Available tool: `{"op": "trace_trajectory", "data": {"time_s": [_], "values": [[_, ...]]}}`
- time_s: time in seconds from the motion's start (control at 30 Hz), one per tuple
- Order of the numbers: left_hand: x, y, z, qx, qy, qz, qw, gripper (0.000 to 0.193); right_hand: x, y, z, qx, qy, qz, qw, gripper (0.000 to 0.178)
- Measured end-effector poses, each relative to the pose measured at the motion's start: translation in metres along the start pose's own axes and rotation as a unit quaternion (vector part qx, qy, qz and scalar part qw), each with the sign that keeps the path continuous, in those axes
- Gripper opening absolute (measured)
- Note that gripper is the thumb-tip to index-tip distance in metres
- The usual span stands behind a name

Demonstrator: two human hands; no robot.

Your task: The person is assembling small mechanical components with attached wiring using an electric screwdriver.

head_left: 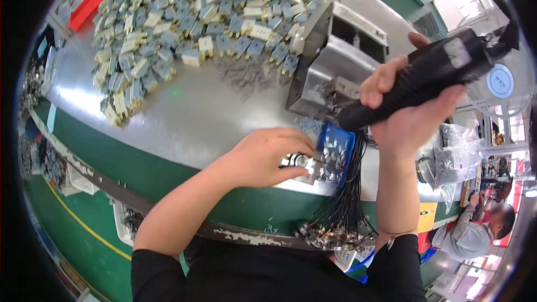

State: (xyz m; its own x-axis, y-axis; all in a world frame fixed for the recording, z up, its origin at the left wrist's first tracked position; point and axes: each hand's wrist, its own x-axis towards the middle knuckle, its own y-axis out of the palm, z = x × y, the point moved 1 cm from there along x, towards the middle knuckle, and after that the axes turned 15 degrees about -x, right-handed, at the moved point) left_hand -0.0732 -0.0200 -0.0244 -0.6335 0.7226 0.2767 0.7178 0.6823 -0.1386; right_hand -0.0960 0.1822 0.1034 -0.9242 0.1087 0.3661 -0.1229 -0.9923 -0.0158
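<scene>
My right hand [411,117] is wrapped round a black electric screwdriver [417,81], which slants down to the left beside a metal box-shaped fixture [349,59]. My left hand [268,159] is closed on a small shiny metal part [299,161], pinched between thumb and fingers. Right beside it lies a blue tray [348,144] of small metal pieces. A bundle of black cables [349,196] hangs over the bench's near edge, with round metal ends [330,237] gathered at the bottom. The screwdriver's tip is hidden or too blurred to make out.
A large heap of grey and cream blocks [224,17] covers the far bench, with a pile of small screws [246,72] before it. A red bin [88,8] stands far left. At right are plastic bags [458,156], a fan [499,84] and another person [467,235].
</scene>
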Motion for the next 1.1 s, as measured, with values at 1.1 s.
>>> {"op": "trace_trajectory", "data": {"time_s": [1.1], "values": [[-0.004,-0.004,0.004,0.047,-0.017,0.006,0.999,0.033,-0.047,0.035,-0.022,0.071,-0.109,0.244,0.961,0.100]]}}
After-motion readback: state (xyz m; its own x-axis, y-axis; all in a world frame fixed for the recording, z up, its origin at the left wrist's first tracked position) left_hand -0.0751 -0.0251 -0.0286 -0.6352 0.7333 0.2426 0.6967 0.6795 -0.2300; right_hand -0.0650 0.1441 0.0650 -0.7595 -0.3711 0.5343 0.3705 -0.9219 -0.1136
